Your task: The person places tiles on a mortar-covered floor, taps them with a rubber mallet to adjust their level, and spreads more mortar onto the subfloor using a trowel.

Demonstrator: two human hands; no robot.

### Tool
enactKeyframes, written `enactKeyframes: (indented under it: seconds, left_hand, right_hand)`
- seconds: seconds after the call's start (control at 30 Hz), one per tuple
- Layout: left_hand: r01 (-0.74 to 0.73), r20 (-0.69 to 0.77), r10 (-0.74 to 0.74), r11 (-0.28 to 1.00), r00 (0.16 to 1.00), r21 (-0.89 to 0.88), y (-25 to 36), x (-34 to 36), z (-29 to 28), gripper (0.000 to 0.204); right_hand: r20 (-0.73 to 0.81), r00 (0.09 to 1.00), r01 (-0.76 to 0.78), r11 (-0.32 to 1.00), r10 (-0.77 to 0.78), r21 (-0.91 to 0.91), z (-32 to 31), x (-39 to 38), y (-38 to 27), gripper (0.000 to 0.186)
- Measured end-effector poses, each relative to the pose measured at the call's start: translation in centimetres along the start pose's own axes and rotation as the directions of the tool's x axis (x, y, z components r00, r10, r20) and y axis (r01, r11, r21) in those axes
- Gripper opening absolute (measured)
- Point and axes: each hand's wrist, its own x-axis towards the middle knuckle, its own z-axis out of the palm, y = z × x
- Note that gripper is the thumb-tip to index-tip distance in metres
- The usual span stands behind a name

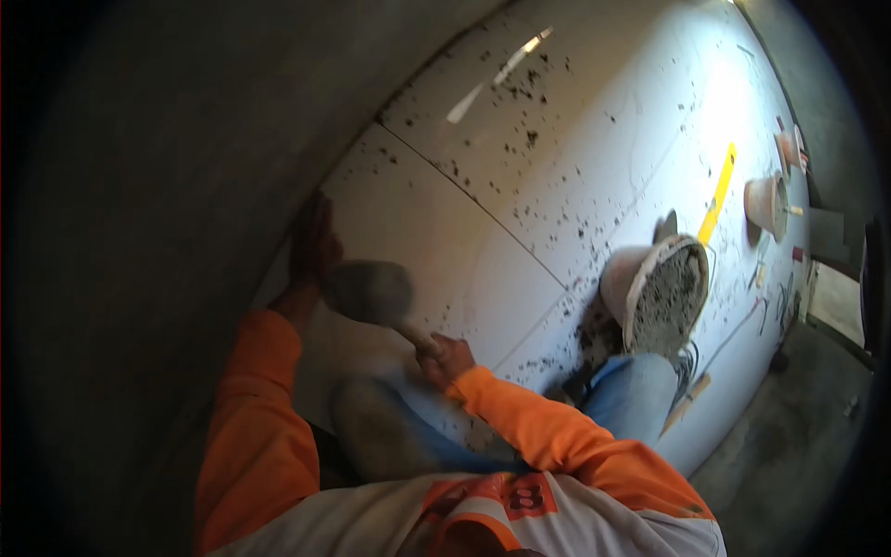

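Note:
My left hand (316, 241) is in shadow at the left edge of the pale floor tile (418, 213), close to the dark wall. Its fingers look stretched out and hold nothing. My right hand (445, 360) is wrapped round the wooden handle of a mallet (368, 291). The mallet's wide, dark grey head is blurred and hovers above or rests on the tile beside my left wrist; I cannot tell which. Right of my hands, a bucket (666, 295) filled with grey mortar leans toward my knee.
Crumbs of dark mortar (532, 139) are scattered over the tiles. Beyond the mortar bucket lies a yellow level (718, 195), with a trowel blade (668, 226) nearby. A second bucket (767, 204) stands farther right. The wall (186, 167) runs along my left.

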Motion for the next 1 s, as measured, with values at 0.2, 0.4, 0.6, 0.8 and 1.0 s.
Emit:
enactKeyframes:
  seconds: [0.2,0.4,0.6,0.8,1.0]
  left_hand:
    - [-0.007,-0.045,0.012,0.995,0.999,0.103,-0.3,0.7,0.6,0.064]
    - [-0.053,-0.061,0.058,0.996,0.996,0.078,1.5,1.0,-0.5,0.062]
    - [-0.068,-0.062,0.072,0.996,0.996,0.065,2.6,1.1,-1.2,0.062]
    - [-0.081,-0.073,0.081,0.997,0.994,0.003,2.8,0.6,-1.8,0.062]
    - [-0.027,-0.004,0.028,1.0,1.0,0.007,2.7,1.6,-1.3,0.062]
  right_hand:
    - [0.116,0.976,-0.18,0.981,0.187,-0.065,0.1,0.1,1.6,0.016]
    - [0.207,0.907,-0.365,0.93,0.367,-0.05,-1.7,-0.4,0.4,0.022]
    - [0.103,0.93,-0.355,0.935,0.353,0.005,-1.5,-0.8,1.5,0.021]
    - [0.064,0.967,-0.241,0.968,0.245,-0.073,0.5,-1.2,3.8,0.02]
    - [-0.044,0.986,-0.161,0.984,0.158,-0.079,-0.2,-0.5,4.9,0.009]
